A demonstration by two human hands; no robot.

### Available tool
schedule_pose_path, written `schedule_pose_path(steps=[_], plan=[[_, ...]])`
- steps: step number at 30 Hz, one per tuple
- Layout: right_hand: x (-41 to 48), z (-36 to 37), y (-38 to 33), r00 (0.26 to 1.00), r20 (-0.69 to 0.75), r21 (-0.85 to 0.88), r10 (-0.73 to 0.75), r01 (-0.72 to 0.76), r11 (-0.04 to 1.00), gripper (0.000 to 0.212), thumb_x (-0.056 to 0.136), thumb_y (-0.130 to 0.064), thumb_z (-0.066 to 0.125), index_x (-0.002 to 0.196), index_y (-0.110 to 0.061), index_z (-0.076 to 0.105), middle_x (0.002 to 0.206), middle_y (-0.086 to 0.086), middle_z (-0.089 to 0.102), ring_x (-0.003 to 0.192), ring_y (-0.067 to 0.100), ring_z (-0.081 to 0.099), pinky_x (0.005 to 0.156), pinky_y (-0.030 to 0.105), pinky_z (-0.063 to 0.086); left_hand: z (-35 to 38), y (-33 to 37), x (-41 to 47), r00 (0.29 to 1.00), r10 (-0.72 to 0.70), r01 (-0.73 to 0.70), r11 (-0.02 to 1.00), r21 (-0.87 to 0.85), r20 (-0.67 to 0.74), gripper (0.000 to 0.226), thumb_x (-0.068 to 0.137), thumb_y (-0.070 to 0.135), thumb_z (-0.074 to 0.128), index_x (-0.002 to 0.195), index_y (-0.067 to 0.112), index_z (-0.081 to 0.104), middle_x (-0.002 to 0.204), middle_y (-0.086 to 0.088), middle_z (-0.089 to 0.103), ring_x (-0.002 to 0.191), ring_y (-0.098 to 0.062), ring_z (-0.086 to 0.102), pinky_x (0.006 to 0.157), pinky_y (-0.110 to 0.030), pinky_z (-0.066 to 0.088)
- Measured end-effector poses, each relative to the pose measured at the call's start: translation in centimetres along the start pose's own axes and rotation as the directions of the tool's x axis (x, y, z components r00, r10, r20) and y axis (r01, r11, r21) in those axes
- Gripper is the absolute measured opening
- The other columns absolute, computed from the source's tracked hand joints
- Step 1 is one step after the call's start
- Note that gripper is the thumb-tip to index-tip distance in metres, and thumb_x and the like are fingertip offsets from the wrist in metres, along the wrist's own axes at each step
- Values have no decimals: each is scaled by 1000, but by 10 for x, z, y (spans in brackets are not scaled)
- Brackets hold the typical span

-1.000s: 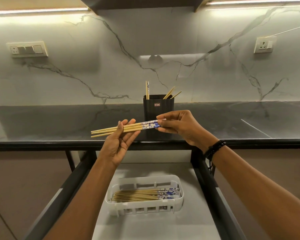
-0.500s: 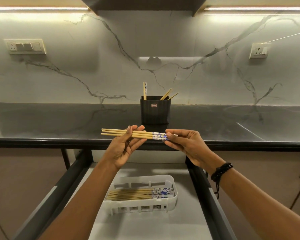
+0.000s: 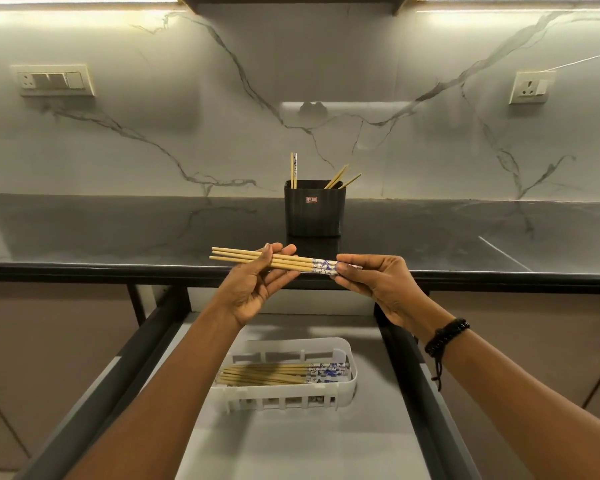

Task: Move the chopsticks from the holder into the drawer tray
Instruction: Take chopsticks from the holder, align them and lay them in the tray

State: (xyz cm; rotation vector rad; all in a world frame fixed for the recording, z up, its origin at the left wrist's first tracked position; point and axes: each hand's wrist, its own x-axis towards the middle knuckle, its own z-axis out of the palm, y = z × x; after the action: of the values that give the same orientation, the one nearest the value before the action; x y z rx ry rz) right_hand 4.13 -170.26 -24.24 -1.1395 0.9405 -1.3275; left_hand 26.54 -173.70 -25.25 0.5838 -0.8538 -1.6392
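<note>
A bundle of pale wooden chopsticks with blue-patterned ends (image 3: 284, 263) is held level above the dark bench edge, pinched by the left hand (image 3: 253, 289) mid-shaft and the right hand (image 3: 378, 282) at the patterned end. The white slotted plastic tray (image 3: 350, 382) lies at six o'clock below, its long axis parallel to the bundle's, about equally near either hand.

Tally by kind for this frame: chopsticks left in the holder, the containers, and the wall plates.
Standing chopsticks: 4
Black holder: 1
White tray: 1
Wall plates: 2
Total: 8
</note>
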Motion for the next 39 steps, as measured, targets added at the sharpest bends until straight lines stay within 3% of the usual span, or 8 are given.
schedule_pose_path(steps=[9, 15, 18, 22, 26, 28, 34, 39], plan=[[7, -19, 9, 994, -54, 65, 98, -94, 993, 18, 83, 3, 67, 99, -1, 74, 101, 19, 75, 90, 26, 75, 74, 27, 62, -19, 9, 5, 964, 88, -87, 996, 13, -250, 17, 96, 17, 56, 105, 5, 63, 102, -16, 73, 96, -26, 72, 74, -37, 62], [9, -39, 25, 985, -77, 25, 155, -154, 988, 17, 84, 4, 66, 98, 0, 74, 102, 20, 74, 88, 25, 75, 76, 29, 62, -45, 6, 12, 802, 170, -15, 964, 266, -572, 12, 94, 19, 61, 96, 9, 66, 83, -8, 73, 77, -18, 72, 73, -36, 61], [10, -43, 33, 977, -84, -66, 194, -200, 978, 16, 84, 5, 66, 97, 0, 74, 100, 19, 75, 87, 24, 74, 76, 30, 61, -63, -1, 15, 758, 225, 170, 839, 517, -613, 8, 91, 13, 62, 88, 7, 68, 78, -8, 70, 64, -15, 63, 64, -31, 55], [10, -40, 48, 961, -71, -216, 266, -275, 937, 14, 83, 2, 68, 95, 0, 74, 97, 17, 76, 90, 26, 74, 77, 30, 62, -81, -6, 13, 816, 192, 373, 546, 750, -545, 16, 90, 15, 60, 75, 13, 54, 83, -8, 60, 62, -15, 50, 61, -31, 46], [11, -30, 74, 946, -64, -336, 318, -321, 886, 10, 82, -2, 70, 91, -1, 75, 91, 15, 77, 83, 23, 75, 72, 27, 62, -89, -14, 6, 845, 171, 475, 198, 858, -507, 16, 95, 25, 57, 93, 11, 50, 100, -13, 56, 83, -23, 54, 78, -36, 50], [12, -25, 87, 938, -73, -340, 338, -342, 876, 9, 82, -1, 71, 90, -1, 75, 92, 15, 77, 81, 23, 76, 70, 26, 62, -91, -18, 0, 856, 86, 503, 93, 859, -510, 21, 97, 25, 54, 105, 6, 51, 108, -15, 54, 83, -24, 54, 79, -37, 48], [13, -16, 110, 936, -59, -453, 347, -335, 826, 9, 84, -3, 70, 92, -3, 75, 99, 11, 74, 84, 20, 73, 69, 25, 61, -99, -29, -9, 800, -71, 599, 24, 801, -596, 48, 100, 32, 50, 137, 3, 40, 132, -23, 50, 109, -39, 59, 82, -45, 54], [12, -12, 113, 965, 108, -781, 240, -67, 621, 16, 87, -9, 70, 102, -6, 75, 106, 9, 75, 97, 23, 71, 83, 28, 60, -102, -32, -5, 807, -49, 591, 31, 806, -589, 51, 100, 31, 50, 140, 4, 36, 138, -22, 46, 116, -38, 55, 92, -44, 50]])
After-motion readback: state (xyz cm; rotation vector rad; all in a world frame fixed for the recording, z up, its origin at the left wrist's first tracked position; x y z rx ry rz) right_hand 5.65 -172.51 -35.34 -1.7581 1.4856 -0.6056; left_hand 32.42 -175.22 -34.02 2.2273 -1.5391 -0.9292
